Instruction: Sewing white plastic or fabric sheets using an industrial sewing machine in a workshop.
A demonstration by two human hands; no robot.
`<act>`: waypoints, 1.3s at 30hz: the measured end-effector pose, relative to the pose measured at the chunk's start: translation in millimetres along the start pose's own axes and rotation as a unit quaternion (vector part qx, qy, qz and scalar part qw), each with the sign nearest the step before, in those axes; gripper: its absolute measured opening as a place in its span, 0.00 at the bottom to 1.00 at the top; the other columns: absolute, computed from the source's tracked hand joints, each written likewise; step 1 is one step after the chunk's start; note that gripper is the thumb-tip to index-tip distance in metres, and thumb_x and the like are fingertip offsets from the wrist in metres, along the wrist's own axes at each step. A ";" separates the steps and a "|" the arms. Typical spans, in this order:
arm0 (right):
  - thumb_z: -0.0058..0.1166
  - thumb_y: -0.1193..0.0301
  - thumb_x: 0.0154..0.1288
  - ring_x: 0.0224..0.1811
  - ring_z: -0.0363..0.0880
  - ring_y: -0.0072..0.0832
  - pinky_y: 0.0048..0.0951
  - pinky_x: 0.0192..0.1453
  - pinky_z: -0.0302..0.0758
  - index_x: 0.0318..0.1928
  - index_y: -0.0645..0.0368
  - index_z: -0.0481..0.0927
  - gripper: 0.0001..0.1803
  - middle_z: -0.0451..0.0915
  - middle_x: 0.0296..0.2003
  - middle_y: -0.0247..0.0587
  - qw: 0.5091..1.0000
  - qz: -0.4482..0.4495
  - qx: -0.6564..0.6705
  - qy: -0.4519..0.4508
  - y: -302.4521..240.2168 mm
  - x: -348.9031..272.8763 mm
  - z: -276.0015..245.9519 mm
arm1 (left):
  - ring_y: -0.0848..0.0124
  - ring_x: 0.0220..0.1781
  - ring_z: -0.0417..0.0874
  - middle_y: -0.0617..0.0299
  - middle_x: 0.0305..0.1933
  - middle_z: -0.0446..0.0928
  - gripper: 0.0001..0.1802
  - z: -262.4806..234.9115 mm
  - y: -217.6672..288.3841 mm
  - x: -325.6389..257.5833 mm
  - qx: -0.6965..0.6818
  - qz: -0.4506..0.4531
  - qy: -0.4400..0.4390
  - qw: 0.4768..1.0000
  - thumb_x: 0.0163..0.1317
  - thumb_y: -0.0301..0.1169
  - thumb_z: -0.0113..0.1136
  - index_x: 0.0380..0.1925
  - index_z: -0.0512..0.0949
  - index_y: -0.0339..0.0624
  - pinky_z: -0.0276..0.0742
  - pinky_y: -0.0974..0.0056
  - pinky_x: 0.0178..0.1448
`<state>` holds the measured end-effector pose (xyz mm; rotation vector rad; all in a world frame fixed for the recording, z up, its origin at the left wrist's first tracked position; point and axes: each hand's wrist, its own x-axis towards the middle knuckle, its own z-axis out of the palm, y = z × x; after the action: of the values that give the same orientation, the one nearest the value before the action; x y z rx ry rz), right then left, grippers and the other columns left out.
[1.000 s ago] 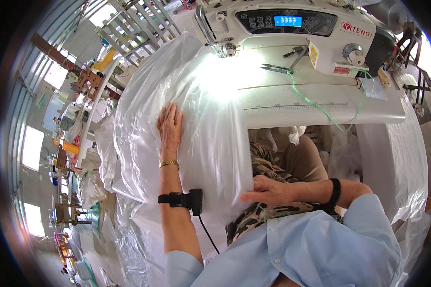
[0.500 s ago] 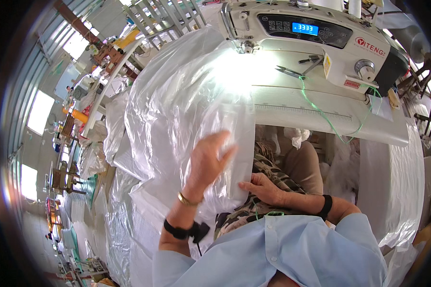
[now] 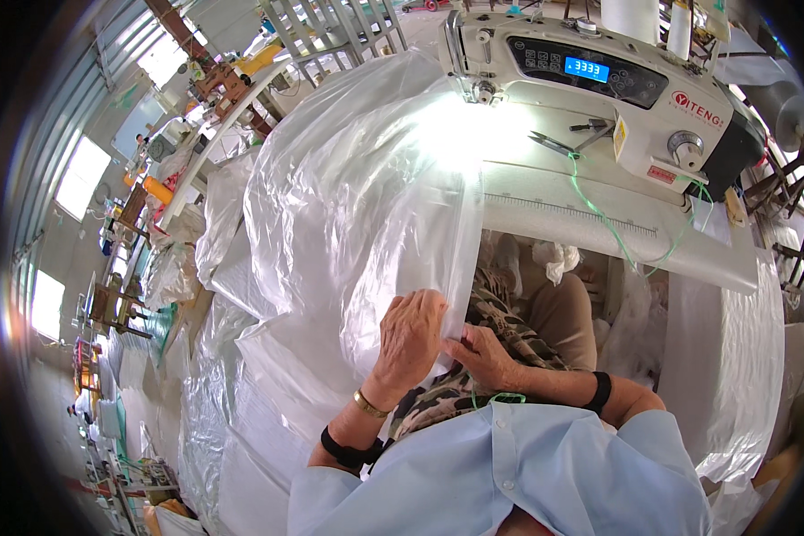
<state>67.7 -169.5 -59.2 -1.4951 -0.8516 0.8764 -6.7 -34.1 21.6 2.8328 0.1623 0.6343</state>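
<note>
In front of the person, a clear plastic sheet (image 3: 322, 196) runs in shiny wrinkles from beneath the lit head of a white sewing machine (image 3: 545, 87) down toward camouflage cloth (image 3: 516, 329). The left hand (image 3: 409, 335) lies at its near end, fingers bent; their tips are hidden, so I cannot tell whether they grip it. Just beside, the right hand (image 3: 484, 355) pinches the sheet's right edge, thumb and forefinger closed together. Farther right, a ruler scale (image 3: 572, 215) runs along the pale worktable (image 3: 545, 181), where dark snips (image 3: 552, 143) lie beside a loose green thread (image 3: 590, 194).
</note>
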 end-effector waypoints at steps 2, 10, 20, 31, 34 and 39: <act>0.50 0.66 0.70 0.27 0.71 0.19 0.27 0.32 0.71 0.42 0.68 0.76 0.14 0.76 0.24 0.38 0.999 -0.025 0.027 0.006 2.3 -0.6 1.2 | 0.58 0.34 0.77 0.56 0.29 0.73 0.04 -0.8 3.6 -1.4 -0.072 -0.010 0.019 0.997 0.62 0.27 0.56 0.35 0.72 0.40 0.70 0.57 0.38; 0.49 0.66 0.70 0.25 0.71 0.19 0.28 0.30 0.70 0.41 0.68 0.75 0.14 0.76 0.22 0.38 0.997 -0.045 0.059 0.022 8.7 3.1 7.7 | 0.52 0.33 0.80 0.51 0.34 0.77 0.07 4.5 -4.7 -11.4 -0.121 -0.080 -0.083 0.986 0.64 0.29 0.56 0.38 0.72 0.37 0.72 0.55 0.33; 0.52 0.70 0.66 0.30 0.77 0.40 0.36 0.38 0.72 0.38 0.61 0.75 0.07 0.78 0.28 0.47 0.975 -0.140 -0.163 0.054 -5.4 -4.5 3.0 | 0.52 0.30 0.78 0.54 0.28 0.72 0.03 1.2 0.9 -14.5 -0.064 0.018 -0.060 0.996 0.59 0.25 0.54 0.32 0.73 0.40 0.72 0.55 0.32; 0.55 0.76 0.57 0.33 0.79 0.42 0.39 0.40 0.71 0.36 0.61 0.71 0.08 0.77 0.27 0.43 0.873 -0.312 -0.373 -0.037 -13.7 11.5 0.2 | 0.74 0.23 0.71 0.58 0.23 0.72 0.09 8.1 -21.2 -24.6 -0.327 -0.181 -0.069 0.925 0.60 0.29 0.63 0.32 0.79 0.31 0.68 0.67 0.29; 0.55 0.73 0.57 0.35 0.79 0.43 0.39 0.41 0.71 0.36 0.59 0.72 0.07 0.76 0.27 0.42 0.821 -0.316 -0.450 -0.155 -30.0 20.9 -23.0 | 0.78 0.22 0.70 0.60 0.22 0.73 0.09 7.8 -22.1 -29.4 -0.306 -0.185 -0.052 0.932 0.59 0.27 0.63 0.35 0.81 0.31 0.68 0.69 0.27; 0.49 0.66 0.67 0.35 0.77 0.45 0.42 0.42 0.73 0.37 0.55 0.77 0.07 0.78 0.33 0.45 0.796 -0.336 -0.480 0.152 -60.5 74.0 -98.0 | 0.78 0.21 0.73 0.61 0.26 0.76 0.14 -1.8 -10.8 -42.5 -0.370 -0.302 -0.079 0.875 0.61 0.23 0.60 0.47 0.80 0.33 0.69 0.72 0.24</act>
<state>186.4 -142.9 3.5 -1.8712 -1.5593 -0.4335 -46.3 -30.0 3.2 1.9188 0.5987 0.2347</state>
